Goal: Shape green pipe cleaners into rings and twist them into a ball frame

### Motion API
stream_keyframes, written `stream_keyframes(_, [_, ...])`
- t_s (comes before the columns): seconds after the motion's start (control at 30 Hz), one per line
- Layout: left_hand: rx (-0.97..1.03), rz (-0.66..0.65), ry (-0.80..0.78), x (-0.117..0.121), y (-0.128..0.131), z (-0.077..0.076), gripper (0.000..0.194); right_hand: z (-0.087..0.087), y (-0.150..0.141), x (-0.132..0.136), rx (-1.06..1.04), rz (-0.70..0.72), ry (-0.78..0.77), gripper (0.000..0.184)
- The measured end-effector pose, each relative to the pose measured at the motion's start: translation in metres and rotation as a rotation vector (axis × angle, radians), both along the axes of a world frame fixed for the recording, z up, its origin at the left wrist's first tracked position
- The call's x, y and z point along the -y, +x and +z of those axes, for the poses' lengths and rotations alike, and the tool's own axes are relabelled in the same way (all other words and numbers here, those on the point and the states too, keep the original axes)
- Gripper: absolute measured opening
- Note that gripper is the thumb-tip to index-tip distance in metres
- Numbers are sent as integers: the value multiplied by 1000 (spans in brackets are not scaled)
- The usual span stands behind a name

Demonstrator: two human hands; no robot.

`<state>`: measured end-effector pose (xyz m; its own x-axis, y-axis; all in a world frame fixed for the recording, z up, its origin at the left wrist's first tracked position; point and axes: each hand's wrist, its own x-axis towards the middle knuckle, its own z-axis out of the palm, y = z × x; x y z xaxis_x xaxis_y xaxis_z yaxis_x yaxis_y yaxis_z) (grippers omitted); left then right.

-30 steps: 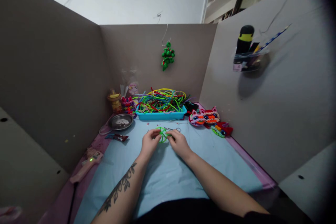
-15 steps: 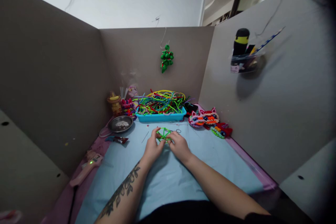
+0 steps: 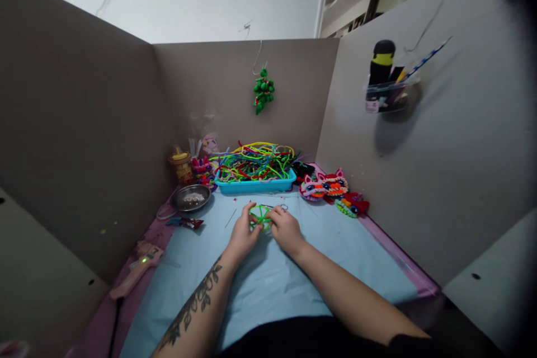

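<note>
Between my hands, above the light blue table cover [image 3: 293, 285], is a bright green wheel of pipe cleaners [image 3: 260, 213] with spokes meeting near its middle. My left hand [image 3: 244, 230] grips its left side, fingers behind and thumb at the lower edge. At the right edge, my right hand [image 3: 287, 228] pinches the wheel between thumb and fingers. Just behind my right hand lie scissors [image 3: 283, 207], mostly hidden. Left of my left hand is a thin dark stick [image 3: 230, 218] on the cover.
A blue tray [image 3: 255, 185] heaped with colourful pipe cleaners stands at the back. Leftward are a metal bowl [image 3: 191, 198] of small pale bits, a dark red tube [image 3: 187, 222] and a pink glue gun [image 3: 138, 271]. Fuzzy animal faces [image 3: 323, 185] lie at right. Grey panels [image 3: 247, 67] enclose the table.
The view has shifted slightly. Both hands keep hold of the green wheel, which now looks tipped a little more face-on. Nothing else on the table has moved.
</note>
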<state>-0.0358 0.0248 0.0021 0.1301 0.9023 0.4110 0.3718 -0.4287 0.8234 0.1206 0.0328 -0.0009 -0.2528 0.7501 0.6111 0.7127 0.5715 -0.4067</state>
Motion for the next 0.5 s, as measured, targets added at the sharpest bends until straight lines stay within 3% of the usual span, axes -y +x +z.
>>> stream_keyframes(0.27, [35,-8,-48,-1,1,4,60,0,1,0,-28,2,-11,25])
stream_keyframes(0.5, [223,44,-128,-6,-1,4,49,-2,0,-1,-122,-2,-19,23])
